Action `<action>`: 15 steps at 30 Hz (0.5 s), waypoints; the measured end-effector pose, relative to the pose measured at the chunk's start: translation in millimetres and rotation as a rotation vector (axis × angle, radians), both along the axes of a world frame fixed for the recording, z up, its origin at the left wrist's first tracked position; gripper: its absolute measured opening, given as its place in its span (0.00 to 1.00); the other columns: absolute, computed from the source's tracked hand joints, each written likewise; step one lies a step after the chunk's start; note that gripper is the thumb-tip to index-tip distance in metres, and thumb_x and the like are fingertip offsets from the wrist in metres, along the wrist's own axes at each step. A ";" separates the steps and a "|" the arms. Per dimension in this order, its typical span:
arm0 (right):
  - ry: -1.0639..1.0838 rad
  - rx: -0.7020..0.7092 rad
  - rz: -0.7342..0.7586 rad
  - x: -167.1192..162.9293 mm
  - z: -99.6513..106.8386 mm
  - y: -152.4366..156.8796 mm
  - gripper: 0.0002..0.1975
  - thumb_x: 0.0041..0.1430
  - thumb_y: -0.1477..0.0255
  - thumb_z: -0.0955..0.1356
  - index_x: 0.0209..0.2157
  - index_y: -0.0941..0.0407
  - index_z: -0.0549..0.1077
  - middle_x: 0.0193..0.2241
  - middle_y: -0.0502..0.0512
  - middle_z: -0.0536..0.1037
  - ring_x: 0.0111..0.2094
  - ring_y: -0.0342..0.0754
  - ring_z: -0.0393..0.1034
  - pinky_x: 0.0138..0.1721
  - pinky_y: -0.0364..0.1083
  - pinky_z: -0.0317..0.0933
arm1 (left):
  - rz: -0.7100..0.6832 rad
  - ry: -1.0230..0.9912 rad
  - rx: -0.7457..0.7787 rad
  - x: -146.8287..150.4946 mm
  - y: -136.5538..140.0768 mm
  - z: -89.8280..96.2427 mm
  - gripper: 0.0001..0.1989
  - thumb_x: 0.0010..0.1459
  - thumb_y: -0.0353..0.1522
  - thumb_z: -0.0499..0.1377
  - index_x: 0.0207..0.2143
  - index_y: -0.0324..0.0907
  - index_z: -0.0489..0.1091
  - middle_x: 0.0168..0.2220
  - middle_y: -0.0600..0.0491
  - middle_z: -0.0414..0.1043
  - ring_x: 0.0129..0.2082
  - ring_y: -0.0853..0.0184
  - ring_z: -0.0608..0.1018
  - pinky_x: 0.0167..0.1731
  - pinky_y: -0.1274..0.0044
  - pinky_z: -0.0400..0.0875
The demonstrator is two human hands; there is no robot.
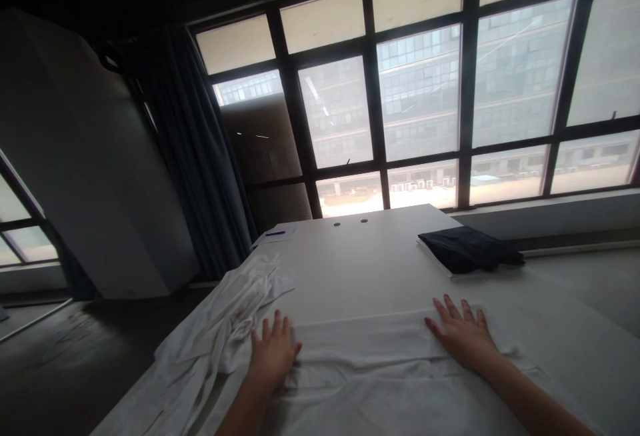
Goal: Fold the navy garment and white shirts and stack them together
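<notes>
A white garment lies spread on the white table, its far edge fairly straight and its nearer part wrinkled. My left hand rests flat on its left end, fingers apart. On the right end my right hand lies palm down with the fingers spread. Neither hand grips the cloth. Just left of my left hand is a crumpled pile of white cloth, close against the garment. The nearest part of the garment runs out of the picture at the bottom.
Folded dark cloth lies at the table's right edge, on something thin and white. A pen sits on paper at the far left corner. Beyond the table are large windows, a blue curtain and a pillar.
</notes>
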State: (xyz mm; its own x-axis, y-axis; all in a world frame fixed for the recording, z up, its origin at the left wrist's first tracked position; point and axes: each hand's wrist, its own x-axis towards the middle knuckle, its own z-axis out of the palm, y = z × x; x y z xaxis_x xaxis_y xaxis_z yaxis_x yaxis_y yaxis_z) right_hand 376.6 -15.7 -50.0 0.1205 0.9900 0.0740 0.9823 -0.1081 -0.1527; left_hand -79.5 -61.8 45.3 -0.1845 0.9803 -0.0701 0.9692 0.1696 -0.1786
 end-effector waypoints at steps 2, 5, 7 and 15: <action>-0.022 0.002 -0.006 -1.3 0.5 0.4 0.40 0.64 0.45 0.55 0.70 0.51 0.55 0.73 0.58 0.49 0.71 0.74 0.38 0.65 0.72 0.29 | -0.288 -0.087 0.036 38.4 -10.6 8.8 0.31 0.68 0.43 0.50 0.70 0.46 0.56 0.74 0.47 0.40 0.73 0.51 0.46 0.69 0.54 0.39; -0.048 -0.012 -0.003 -2.5 4.4 -0.3 0.40 0.64 0.45 0.54 0.70 0.51 0.56 0.72 0.58 0.49 0.71 0.74 0.39 0.65 0.73 0.30 | -0.614 -0.360 -0.029 93.3 -28.6 8.8 0.32 0.68 0.51 0.50 0.70 0.56 0.52 0.74 0.54 0.38 0.73 0.57 0.48 0.70 0.59 0.41; -0.052 -0.020 -0.008 -3.9 9.9 -1.1 0.39 0.65 0.46 0.54 0.70 0.52 0.56 0.72 0.58 0.50 0.71 0.75 0.39 0.65 0.73 0.32 | -0.688 -0.462 -0.063 115.8 -38.5 0.2 0.36 0.65 0.56 0.50 0.71 0.58 0.49 0.75 0.54 0.33 0.73 0.55 0.45 0.70 0.56 0.39; 0.086 0.091 0.374 -75.5 35.9 -43.0 0.29 0.68 0.55 0.58 0.67 0.47 0.63 0.72 0.55 0.52 0.71 0.67 0.42 0.67 0.69 0.36 | -0.704 -0.522 -0.085 119.8 -36.6 -19.9 0.33 0.68 0.57 0.45 0.71 0.61 0.48 0.74 0.57 0.38 0.73 0.54 0.43 0.69 0.50 0.32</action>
State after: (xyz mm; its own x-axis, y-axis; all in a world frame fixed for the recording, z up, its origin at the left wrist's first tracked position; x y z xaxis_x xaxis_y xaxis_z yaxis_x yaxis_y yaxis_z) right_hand 301.1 -58.7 -14.1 -0.2382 0.9565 0.1685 0.9344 0.2730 -0.2289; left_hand 40.4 -98.4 25.4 0.5365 0.8421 -0.0544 0.8051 -0.4916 0.3318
